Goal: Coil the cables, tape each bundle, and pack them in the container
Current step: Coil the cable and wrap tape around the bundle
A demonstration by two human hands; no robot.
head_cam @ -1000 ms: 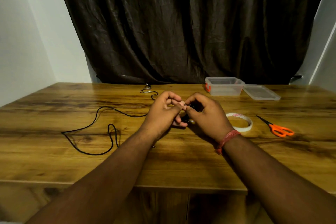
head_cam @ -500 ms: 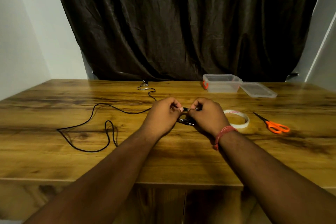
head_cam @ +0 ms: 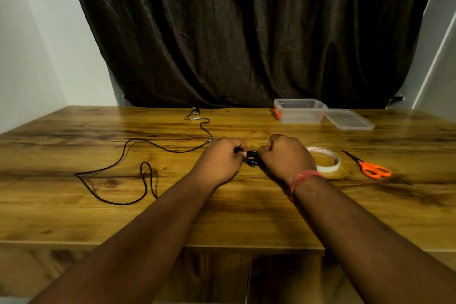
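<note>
Both hands have closed into fists around the small coil of cable.
The left hand and right hand, looser a second ago, now grip the black cable low over the wooden counter; its loose end trails left. Tape, scissors and open container sit right, before a dark curtain.
</note>
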